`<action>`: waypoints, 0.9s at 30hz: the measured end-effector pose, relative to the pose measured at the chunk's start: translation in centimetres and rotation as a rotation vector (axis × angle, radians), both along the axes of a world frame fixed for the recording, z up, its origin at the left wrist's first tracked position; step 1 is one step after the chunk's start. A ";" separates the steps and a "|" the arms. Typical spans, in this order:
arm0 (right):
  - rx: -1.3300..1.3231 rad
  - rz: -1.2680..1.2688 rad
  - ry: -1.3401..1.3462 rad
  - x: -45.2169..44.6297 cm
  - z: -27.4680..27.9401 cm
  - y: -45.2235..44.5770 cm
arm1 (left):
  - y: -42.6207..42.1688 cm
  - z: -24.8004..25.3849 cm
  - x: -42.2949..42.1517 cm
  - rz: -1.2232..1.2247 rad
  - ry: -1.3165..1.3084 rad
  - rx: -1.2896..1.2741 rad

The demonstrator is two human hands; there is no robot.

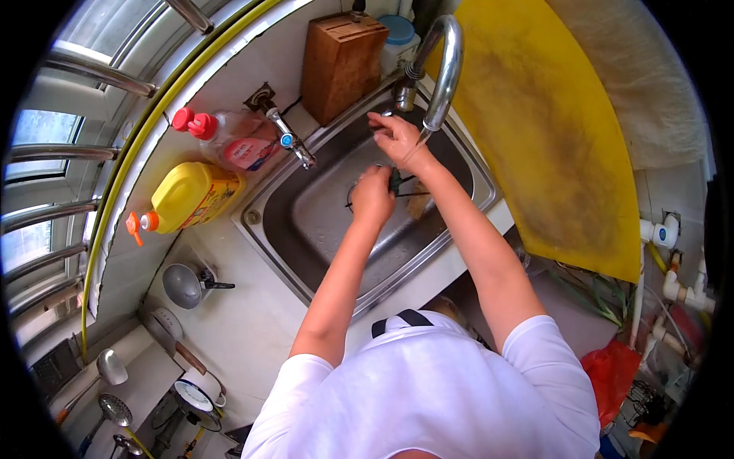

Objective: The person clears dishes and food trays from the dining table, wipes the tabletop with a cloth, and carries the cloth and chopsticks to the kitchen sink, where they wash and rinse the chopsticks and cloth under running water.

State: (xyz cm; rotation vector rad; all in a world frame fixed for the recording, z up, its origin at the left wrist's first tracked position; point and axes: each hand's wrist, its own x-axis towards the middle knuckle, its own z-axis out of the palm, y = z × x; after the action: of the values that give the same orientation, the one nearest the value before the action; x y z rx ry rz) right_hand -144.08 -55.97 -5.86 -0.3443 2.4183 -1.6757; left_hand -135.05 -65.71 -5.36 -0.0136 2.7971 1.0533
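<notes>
My left hand is over the middle of the stainless steel sink, its fingers closed around a small dark green thing. Thin dark rods stick out near it, and its kind is not clear. My right hand is held higher, beside the curved tap, with the fingers apart and nothing in them. A pale streak runs between the spout and my right wrist; it may be water. On the sink floor, partly behind the rods, lies a flat brown piece.
Left of the sink stand a yellow jug and a clear red-capped bottle, near a small wall tap. A wooden knife block is behind. A yellow board leans on the right. A small metal pan rests on the counter.
</notes>
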 end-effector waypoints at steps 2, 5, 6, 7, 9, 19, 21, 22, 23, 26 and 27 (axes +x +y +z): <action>-0.032 -0.003 -0.027 0.1 0.1 0.2 | 0.3 0.0 0.0 -0.015 0.029 -0.026; -0.093 0.087 -0.105 -0.6 -0.7 1.2 | 0.4 -0.4 0.0 -0.012 0.067 -0.018; -0.093 0.087 -0.108 -0.6 -0.2 1.6 | 0.3 -0.4 0.0 -0.013 0.064 -0.018; -0.090 0.173 -0.191 -0.8 0.5 2.1 | 0.2 -0.3 0.0 0.012 0.058 0.015; -0.087 0.259 -0.275 -0.1 0.4 3.3 | -0.2 -0.3 0.0 0.036 0.052 0.049; -0.042 0.108 -0.562 9.6 -6.4 2.6 | -2.9 -1.0 -0.4 0.324 -0.262 0.881; -0.349 -0.053 -0.880 10.4 -6.9 1.9 | -3.0 -2.5 -0.4 0.426 -0.130 0.905; -0.412 -0.095 -0.938 10.8 -6.3 1.6 | -3.1 -3.0 -0.2 0.412 -0.075 0.773; -0.411 -0.092 -0.939 10.8 -6.0 1.2 | -3.0 -3.4 0.2 0.415 -0.074 0.772; -1.044 -0.203 -1.278 10.5 -5.4 0.7 | -3.0 -0.4 2.2 0.256 0.420 0.062; -1.041 -0.201 -1.277 10.3 -4.1 0.6 | -3.0 0.1 2.8 0.258 0.422 0.063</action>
State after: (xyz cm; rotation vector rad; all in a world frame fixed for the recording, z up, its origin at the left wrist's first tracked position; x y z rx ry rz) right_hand -133.79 -55.38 -9.99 0.6848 0.6202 -2.0829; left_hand -132.23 -68.73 -5.24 -0.1684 3.2015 1.3400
